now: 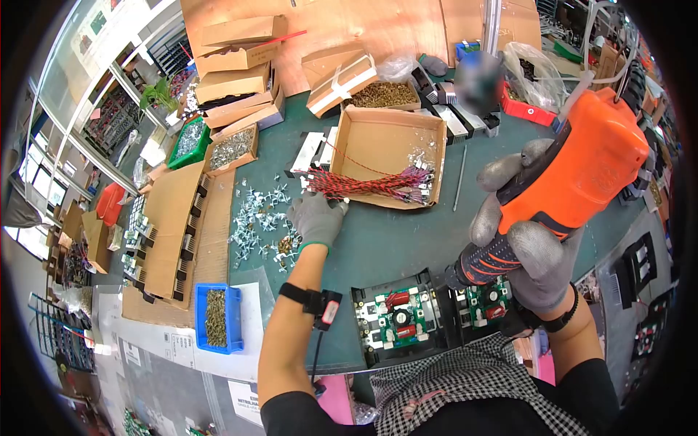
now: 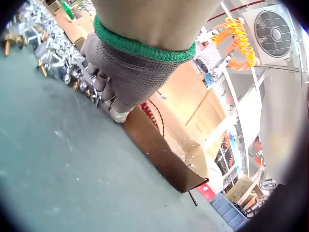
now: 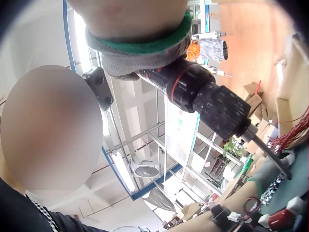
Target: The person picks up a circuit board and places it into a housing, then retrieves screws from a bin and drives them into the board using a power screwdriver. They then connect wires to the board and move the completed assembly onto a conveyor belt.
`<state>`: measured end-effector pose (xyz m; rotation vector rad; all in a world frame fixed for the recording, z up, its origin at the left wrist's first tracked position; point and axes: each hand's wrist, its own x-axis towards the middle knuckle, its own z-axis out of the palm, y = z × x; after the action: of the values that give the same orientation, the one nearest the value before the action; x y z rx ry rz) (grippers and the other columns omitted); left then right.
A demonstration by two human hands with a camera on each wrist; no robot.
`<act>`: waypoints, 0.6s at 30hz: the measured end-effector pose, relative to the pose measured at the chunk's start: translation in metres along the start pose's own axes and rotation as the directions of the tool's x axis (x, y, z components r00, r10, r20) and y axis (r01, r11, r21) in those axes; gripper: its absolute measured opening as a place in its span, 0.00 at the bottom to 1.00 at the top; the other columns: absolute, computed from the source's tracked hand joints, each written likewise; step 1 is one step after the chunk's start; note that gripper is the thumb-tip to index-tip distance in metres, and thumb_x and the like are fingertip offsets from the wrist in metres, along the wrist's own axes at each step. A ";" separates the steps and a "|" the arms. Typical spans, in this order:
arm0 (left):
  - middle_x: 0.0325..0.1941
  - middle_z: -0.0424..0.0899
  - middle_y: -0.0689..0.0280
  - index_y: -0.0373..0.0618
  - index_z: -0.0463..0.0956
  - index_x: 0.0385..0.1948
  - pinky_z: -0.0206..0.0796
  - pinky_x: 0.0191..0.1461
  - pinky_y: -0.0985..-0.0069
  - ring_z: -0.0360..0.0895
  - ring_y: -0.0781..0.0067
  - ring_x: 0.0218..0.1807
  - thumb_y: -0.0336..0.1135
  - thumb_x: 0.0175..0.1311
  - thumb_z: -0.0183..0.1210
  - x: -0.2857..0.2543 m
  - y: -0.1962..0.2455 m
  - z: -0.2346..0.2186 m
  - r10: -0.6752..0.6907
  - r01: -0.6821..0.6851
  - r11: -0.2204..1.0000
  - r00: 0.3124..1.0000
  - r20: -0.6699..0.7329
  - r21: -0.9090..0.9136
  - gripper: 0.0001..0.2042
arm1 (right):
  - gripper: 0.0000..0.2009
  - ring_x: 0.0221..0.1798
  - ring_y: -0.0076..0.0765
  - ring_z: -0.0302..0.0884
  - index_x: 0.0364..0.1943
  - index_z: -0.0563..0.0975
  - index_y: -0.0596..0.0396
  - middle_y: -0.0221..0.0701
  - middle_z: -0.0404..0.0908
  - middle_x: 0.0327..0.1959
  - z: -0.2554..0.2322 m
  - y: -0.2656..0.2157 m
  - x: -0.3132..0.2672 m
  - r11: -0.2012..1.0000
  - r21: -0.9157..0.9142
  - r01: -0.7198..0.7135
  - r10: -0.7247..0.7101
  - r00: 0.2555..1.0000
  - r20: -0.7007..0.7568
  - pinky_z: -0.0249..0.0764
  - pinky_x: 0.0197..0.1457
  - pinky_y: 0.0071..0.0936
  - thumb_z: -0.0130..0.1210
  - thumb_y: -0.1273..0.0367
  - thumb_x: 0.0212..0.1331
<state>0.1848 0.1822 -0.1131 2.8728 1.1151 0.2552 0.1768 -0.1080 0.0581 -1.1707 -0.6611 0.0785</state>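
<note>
My left hand [image 1: 318,218], in a grey glove with a green cuff, lies low over the bench. Its fingers reach the near end of a bundle of red and black wires [image 1: 363,183], beside a pile of small silver metal parts [image 1: 258,218]. In the left wrist view the fingers [image 2: 104,84] bend down at the pile's edge, and their undersides are hidden. My right hand [image 1: 538,254] grips an orange and black cordless drill [image 1: 582,160]. Its bit [image 3: 270,155] points down over two black housings [image 1: 396,320] with green circuit boards [image 1: 400,317].
The wires lie across an open cardboard box [image 1: 385,134]. A blue bin [image 1: 218,347] of small brass-coloured parts stands at left, near a cardboard sheet [image 1: 171,229] edged with black parts. A thin rod [image 1: 460,178] lies right of the box. Cartons [image 1: 240,83] and a red bin [image 1: 527,110] stand behind.
</note>
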 end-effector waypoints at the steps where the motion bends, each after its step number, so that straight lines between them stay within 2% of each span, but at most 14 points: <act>1: 0.44 0.84 0.66 0.52 0.83 0.38 0.55 0.64 0.58 0.71 0.61 0.59 0.55 0.54 0.64 0.004 0.001 0.003 -0.022 0.023 0.999 1.000 0.017 -0.041 0.18 | 0.32 0.31 0.32 0.82 0.57 0.63 0.54 0.41 0.78 0.48 0.000 0.000 0.002 1.000 0.009 -0.003 0.003 1.000 -0.004 0.82 0.34 0.27 0.65 0.68 0.46; 3: 0.41 0.85 0.65 0.50 0.83 0.34 0.54 0.65 0.59 0.72 0.62 0.58 0.55 0.55 0.63 0.007 0.004 0.002 -0.062 0.067 0.991 0.997 0.052 -0.119 0.18 | 0.33 0.31 0.32 0.82 0.58 0.63 0.55 0.40 0.78 0.48 0.003 0.000 0.004 1.000 0.028 -0.006 0.006 1.000 -0.010 0.82 0.34 0.27 0.66 0.67 0.46; 6: 0.39 0.85 0.63 0.48 0.83 0.30 0.62 0.60 0.62 0.77 0.63 0.52 0.51 0.56 0.64 -0.013 -0.009 -0.022 0.090 -0.076 0.989 0.990 0.108 -0.124 0.16 | 0.33 0.32 0.32 0.82 0.59 0.63 0.55 0.40 0.78 0.47 0.006 -0.001 0.007 0.998 0.062 0.020 -0.021 1.000 0.020 0.82 0.35 0.27 0.65 0.66 0.46; 7: 0.38 0.85 0.63 0.47 0.83 0.30 0.64 0.57 0.63 0.78 0.63 0.50 0.50 0.56 0.64 -0.024 -0.016 -0.031 0.094 -0.055 0.956 0.988 0.121 -0.290 0.15 | 0.34 0.32 0.32 0.82 0.59 0.63 0.56 0.41 0.78 0.47 0.008 -0.002 0.008 0.997 0.074 0.037 -0.040 0.999 0.031 0.82 0.35 0.28 0.64 0.65 0.47; 9: 0.36 0.85 0.63 0.46 0.82 0.30 0.69 0.51 0.64 0.81 0.64 0.44 0.46 0.57 0.64 -0.057 -0.033 -0.046 0.104 -0.002 0.811 0.984 0.142 -0.585 0.12 | 0.33 0.32 0.32 0.82 0.59 0.63 0.56 0.41 0.78 0.47 0.010 -0.003 0.006 0.993 0.104 0.060 -0.066 0.996 0.054 0.82 0.35 0.28 0.64 0.66 0.47; 11: 0.34 0.85 0.65 0.45 0.78 0.35 0.73 0.46 0.65 0.82 0.65 0.41 0.37 0.59 0.64 -0.097 -0.043 -0.056 0.231 -0.168 0.698 0.973 -0.003 -0.696 0.09 | 0.33 0.32 0.32 0.82 0.60 0.62 0.56 0.41 0.78 0.47 0.012 -0.004 0.002 0.987 0.139 0.082 -0.093 0.993 0.074 0.82 0.35 0.28 0.63 0.66 0.48; 14: 0.34 0.85 0.66 0.44 0.74 0.41 0.69 0.57 0.64 0.82 0.69 0.42 0.31 0.60 0.63 -0.152 -0.045 -0.063 0.318 -0.146 0.309 0.947 -0.042 -0.940 0.10 | 0.32 0.32 0.32 0.82 0.60 0.62 0.56 0.41 0.78 0.47 0.019 -0.005 -0.005 0.978 0.185 0.100 -0.121 0.987 0.106 0.81 0.36 0.28 0.63 0.67 0.48; 17: 0.37 0.86 0.66 0.45 0.71 0.44 0.61 0.67 0.62 0.83 0.69 0.43 0.29 0.60 0.63 -0.177 -0.047 -0.075 0.424 -0.378 0.440 0.887 -0.182 -0.815 0.13 | 0.32 0.32 0.32 0.81 0.60 0.62 0.56 0.41 0.78 0.48 0.026 -0.006 -0.013 0.970 0.221 0.101 -0.133 0.982 0.137 0.81 0.36 0.28 0.62 0.68 0.49; 18: 0.38 0.86 0.66 0.46 0.71 0.45 0.52 0.73 0.58 0.84 0.69 0.44 0.30 0.59 0.63 -0.184 -0.047 -0.076 0.394 -0.299 0.380 0.909 -0.140 -0.875 0.14 | 0.32 0.32 0.32 0.81 0.60 0.62 0.56 0.42 0.78 0.48 0.029 -0.005 -0.016 0.968 0.231 0.101 -0.137 0.980 0.144 0.81 0.36 0.29 0.62 0.69 0.49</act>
<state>0.0069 0.0913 -0.0681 2.0239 0.1482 0.5251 0.1476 -0.0923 0.0625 -0.9121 -0.8412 0.1417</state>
